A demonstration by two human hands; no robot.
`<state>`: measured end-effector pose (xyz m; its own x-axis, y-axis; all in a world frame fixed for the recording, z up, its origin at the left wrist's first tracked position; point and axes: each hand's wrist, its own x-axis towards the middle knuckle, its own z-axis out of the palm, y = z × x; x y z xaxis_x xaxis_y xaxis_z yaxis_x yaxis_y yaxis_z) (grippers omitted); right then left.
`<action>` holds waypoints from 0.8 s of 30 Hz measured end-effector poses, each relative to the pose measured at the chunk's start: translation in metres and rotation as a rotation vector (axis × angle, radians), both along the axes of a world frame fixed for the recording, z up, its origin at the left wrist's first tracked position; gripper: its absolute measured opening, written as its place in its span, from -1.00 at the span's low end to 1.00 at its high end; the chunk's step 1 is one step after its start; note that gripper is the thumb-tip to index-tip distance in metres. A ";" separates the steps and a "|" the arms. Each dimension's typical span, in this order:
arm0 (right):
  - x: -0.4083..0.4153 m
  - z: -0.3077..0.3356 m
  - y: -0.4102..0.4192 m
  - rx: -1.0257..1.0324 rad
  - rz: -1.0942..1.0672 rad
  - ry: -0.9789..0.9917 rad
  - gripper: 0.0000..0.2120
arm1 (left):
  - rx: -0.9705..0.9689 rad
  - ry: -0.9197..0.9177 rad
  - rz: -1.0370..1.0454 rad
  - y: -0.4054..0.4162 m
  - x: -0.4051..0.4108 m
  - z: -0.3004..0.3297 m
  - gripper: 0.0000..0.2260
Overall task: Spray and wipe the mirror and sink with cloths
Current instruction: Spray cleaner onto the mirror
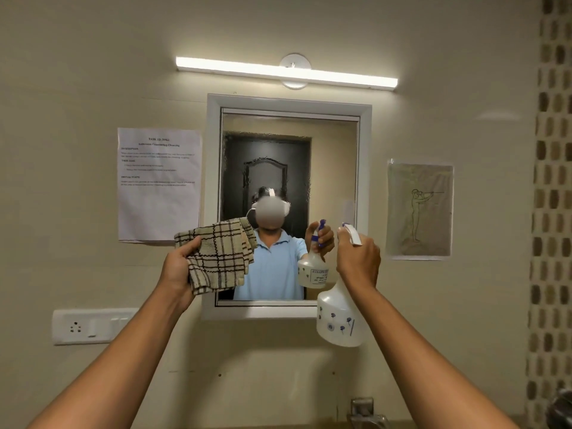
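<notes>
A white-framed mirror (328,168) hangs on the wall straight ahead, its glass misted with droplets around the edges. My left hand (178,269) is raised at the mirror's lower left corner and grips a folded beige checked cloth (219,258). My right hand (357,261) holds a white spray bottle (339,317) by its trigger head, nozzle pointed at the glass near the lower right corner. The bottle carries small blue flower prints. Both hands and the bottle are reflected in the mirror. The sink is out of view below.
A lit tube light (286,72) sits above the mirror. A printed sheet (159,184) is taped left of it, a drawing (419,210) to the right. A switch plate (89,326) is low on the left. A metal tap (366,413) shows at the bottom edge.
</notes>
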<state>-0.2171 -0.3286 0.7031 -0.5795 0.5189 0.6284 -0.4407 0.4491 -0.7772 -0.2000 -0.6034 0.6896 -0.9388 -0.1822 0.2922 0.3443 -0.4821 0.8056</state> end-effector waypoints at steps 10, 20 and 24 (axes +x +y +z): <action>0.010 -0.014 -0.094 0.134 0.183 0.066 -0.65 | -0.014 0.015 0.076 -0.034 0.015 -0.005 -0.66; 0.022 -0.036 -0.152 0.243 0.319 -0.008 -0.67 | 0.007 0.014 0.132 -0.080 0.028 -0.024 -0.67; 0.019 -0.055 -0.148 0.271 0.297 -0.046 -0.65 | 0.032 0.016 0.135 -0.086 0.027 -0.034 -0.60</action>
